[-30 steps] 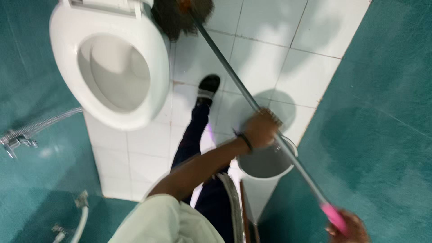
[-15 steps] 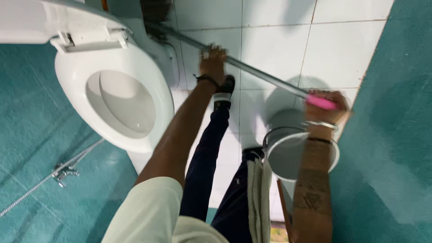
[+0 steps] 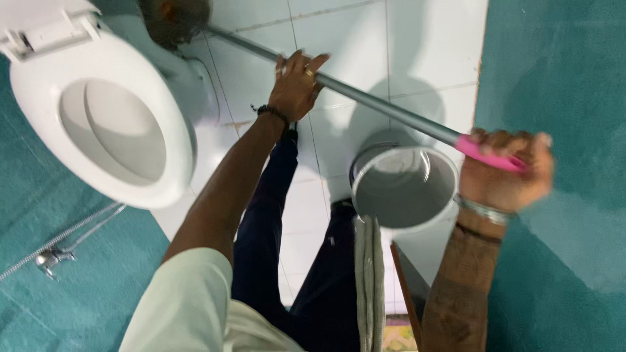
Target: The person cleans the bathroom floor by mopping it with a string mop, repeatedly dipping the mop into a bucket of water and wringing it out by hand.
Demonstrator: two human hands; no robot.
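I hold a long broom by its grey metal pole. My left hand wraps the pole midway, fingers partly loose. My right hand is closed on the pink grip at the pole's end. The dark bristle head lies on the white tiled floor beside the base of the white toilet, whose seat is down and bowl open. A beaded band sits on my left wrist, bracelets on my right.
A white bucket stands on the tiles just below the pole, near my legs and dark shoes. Teal tiled walls close in on both sides. A metal hose and valve hang on the left wall. A cloth hangs at my waist.
The broom head stays by the toilet base. My right hand with the pink grip has swung right and slightly down; the view has shifted so the toilet sits further left.
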